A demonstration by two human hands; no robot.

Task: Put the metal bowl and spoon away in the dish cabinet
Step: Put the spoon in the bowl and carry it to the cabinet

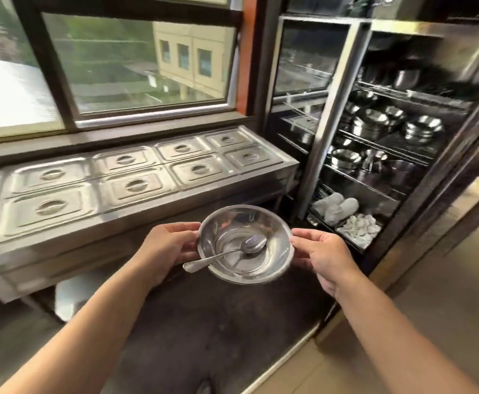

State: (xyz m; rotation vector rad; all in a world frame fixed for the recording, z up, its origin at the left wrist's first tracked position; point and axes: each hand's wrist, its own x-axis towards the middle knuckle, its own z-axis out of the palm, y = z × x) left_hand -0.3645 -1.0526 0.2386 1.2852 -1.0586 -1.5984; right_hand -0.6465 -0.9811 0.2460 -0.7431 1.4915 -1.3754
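Observation:
I hold a shiny metal bowl (pixel 263 223) in front of me at waist height. My left hand (pixel 166 248) grips its left rim and my right hand (pixel 322 253) grips its right rim. A metal spoon (pixel 226 253) lies inside the bowl, its head near the middle and its handle sticking out over the near-left rim. The dish cabinet (pixel 326 132) stands open ahead to the right, its wire shelves holding stacks of metal bowls (pixel 370 123) and cups.
A steel food warmer (pixel 136 211) with several lidded pans runs along the window on the left. The cabinet's lowest shelf holds white cloths (pixel 360 227) and upturned cups. The cabinet's door frame (pixel 457 155) stands at the right. Dark floor lies below.

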